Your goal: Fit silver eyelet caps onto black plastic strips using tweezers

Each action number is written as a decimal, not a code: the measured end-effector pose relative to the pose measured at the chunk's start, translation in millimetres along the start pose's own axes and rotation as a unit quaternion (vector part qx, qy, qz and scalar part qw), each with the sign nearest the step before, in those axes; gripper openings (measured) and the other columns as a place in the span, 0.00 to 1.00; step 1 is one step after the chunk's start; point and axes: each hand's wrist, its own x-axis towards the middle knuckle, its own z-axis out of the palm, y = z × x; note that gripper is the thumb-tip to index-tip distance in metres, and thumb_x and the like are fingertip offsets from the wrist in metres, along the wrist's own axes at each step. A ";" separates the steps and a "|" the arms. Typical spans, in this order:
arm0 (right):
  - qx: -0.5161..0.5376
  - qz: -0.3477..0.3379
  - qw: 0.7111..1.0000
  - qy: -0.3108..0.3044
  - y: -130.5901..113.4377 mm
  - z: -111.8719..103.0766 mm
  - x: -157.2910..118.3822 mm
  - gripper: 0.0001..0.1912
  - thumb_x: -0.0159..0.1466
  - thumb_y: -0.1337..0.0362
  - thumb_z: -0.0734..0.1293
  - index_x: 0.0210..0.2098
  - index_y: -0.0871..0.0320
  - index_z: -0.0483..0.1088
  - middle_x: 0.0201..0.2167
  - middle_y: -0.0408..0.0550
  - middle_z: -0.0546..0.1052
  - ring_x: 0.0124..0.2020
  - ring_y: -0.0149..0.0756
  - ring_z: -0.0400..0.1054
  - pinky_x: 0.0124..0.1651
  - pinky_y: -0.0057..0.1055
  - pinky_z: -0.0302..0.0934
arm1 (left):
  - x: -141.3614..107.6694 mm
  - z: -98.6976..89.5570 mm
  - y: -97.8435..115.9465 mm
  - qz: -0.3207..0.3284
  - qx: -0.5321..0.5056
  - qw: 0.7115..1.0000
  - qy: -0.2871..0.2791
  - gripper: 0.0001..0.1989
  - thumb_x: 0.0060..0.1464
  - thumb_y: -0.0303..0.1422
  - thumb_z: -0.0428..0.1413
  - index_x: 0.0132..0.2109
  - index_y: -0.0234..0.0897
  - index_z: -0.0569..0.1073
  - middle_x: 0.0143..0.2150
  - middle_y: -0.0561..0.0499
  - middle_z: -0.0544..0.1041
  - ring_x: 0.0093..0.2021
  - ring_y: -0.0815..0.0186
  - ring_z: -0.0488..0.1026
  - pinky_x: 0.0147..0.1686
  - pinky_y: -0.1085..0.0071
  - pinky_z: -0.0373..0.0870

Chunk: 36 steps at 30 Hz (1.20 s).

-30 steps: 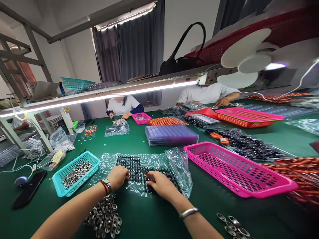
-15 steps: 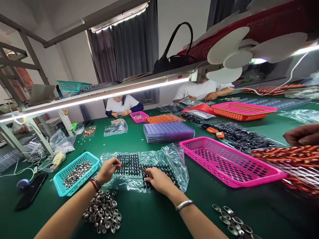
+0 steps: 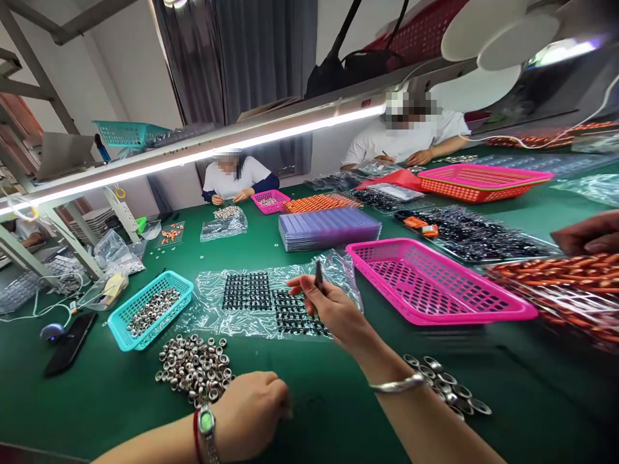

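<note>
Table point(image 3: 329, 386): evidently arranged black pieces point(image 3: 247, 291), not rings point(image 3: 193, 370) toward front edge; gripped tool point(image 3: 318, 276) in right hand point(image 3: 333, 306); couldn't tell left hand's point(image 3: 254, 415) grip.

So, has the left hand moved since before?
Yes, the left hand drew back from the left black grid toward the body, beside the metal ring pile.

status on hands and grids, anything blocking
Left hand near metal rings, grip unclear. Right hand gripping dark tool. Black grids on plastic sheet, one partly behind right hand.
</note>
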 end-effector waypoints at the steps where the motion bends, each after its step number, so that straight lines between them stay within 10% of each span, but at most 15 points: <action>1: 0.018 0.004 1.000 -0.006 -7.0 -4.7 -10.3 0.40 0.64 0.27 0.58 0.43 0.56 0.78 0.38 0.50 0.81 0.31 0.34 0.73 0.40 0.36 0.72 | -4.6 4.4 2.3 -0.004 0.008 1.000 -0.005 0.05 0.60 0.22 0.62 0.39 0.36 0.80 0.40 0.46 0.83 0.40 0.59 0.80 0.39 0.69 0.74; 5: 0.050 0.046 0.997 0.027 -8.3 -26.5 -59.6 0.41 0.57 0.22 0.61 0.34 0.53 0.79 0.32 0.51 0.80 0.31 0.35 0.71 0.35 0.31 0.69 | -16.5 4.6 2.5 -0.017 0.027 0.999 -0.017 0.05 0.58 0.31 0.69 0.41 0.39 0.82 0.42 0.48 0.84 0.42 0.58 0.81 0.40 0.69 0.74; 11: 0.161 0.212 0.958 0.101 37.0 -44.5 -130.0 0.32 0.56 0.28 0.69 0.25 0.53 0.74 0.29 0.44 0.75 0.23 0.27 0.63 0.23 0.23 0.60 | -5.6 -44.8 -41.9 -0.130 0.073 0.986 0.069 0.08 0.70 0.29 0.57 0.46 0.36 0.81 0.45 0.45 0.82 0.47 0.57 0.79 0.51 0.61 0.74; 18: 0.181 0.264 0.947 0.026 51.3 -27.1 -151.3 0.27 0.52 0.38 0.79 0.37 0.52 0.75 0.29 0.42 0.80 0.33 0.35 0.78 0.43 0.28 0.74 | 12.6 -62.9 -89.5 -0.164 0.101 0.979 0.062 0.07 0.68 0.34 0.61 0.42 0.34 0.78 0.42 0.50 0.81 0.44 0.61 0.79 0.49 0.58 0.77; 30: -0.128 0.155 0.971 0.132 28.1 5.7 -166.8 0.25 0.63 0.34 0.67 0.35 0.48 0.76 0.24 0.43 0.79 0.25 0.39 0.74 0.29 0.32 0.68 | 8.7 -45.9 -84.9 -0.086 0.136 0.982 0.094 0.10 0.65 0.21 0.54 0.41 0.38 0.79 0.38 0.46 0.80 0.40 0.55 0.75 0.43 0.60 0.70; 36: -0.157 0.153 0.962 0.160 25.5 8.0 -173.0 0.23 0.66 0.35 0.65 0.35 0.47 0.75 0.19 0.39 0.75 0.18 0.37 0.67 0.24 0.33 0.65 | -7.4 -26.4 -38.9 0.026 0.136 0.984 0.112 0.21 0.64 0.14 0.44 0.49 0.37 0.77 0.43 0.44 0.79 0.42 0.57 0.75 0.44 0.62 0.75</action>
